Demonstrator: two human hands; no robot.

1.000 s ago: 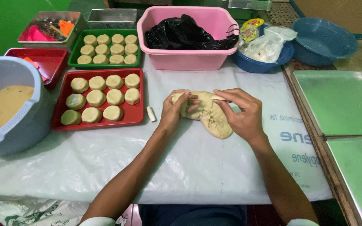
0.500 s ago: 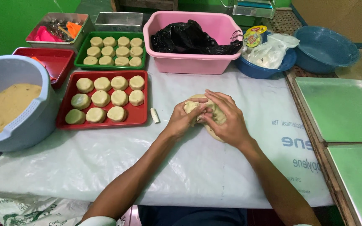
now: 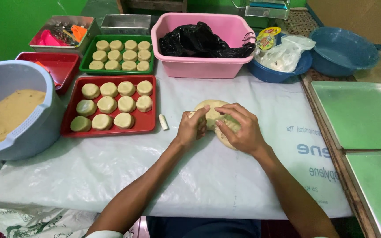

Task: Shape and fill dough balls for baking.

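A pale lump of dough [image 3: 213, 115] lies on the white plastic sheet [image 3: 208, 176] covering the table. My left hand [image 3: 191, 128] presses against the dough's left side with curled fingers. My right hand [image 3: 239, 128] lies over its right half, fingers folded around it. Both hands meet over the dough and hide much of it. A small white stick-shaped piece [image 3: 163, 122] lies just left of my left hand.
A red tray [image 3: 148, 125] and a green tray [image 3: 84, 66] hold several round dough pieces. A grey-blue basin [image 3: 36, 132] with batter stands at left. Behind are a pink tub [image 3: 208, 66] with a black bag, blue bowls [image 3: 349, 48], and green baking sheets [image 3: 362, 114] at right.
The flattened dough has been gathered into a compact lump. My hands have drawn together over it, from spread apart on its edges to clasped around it.
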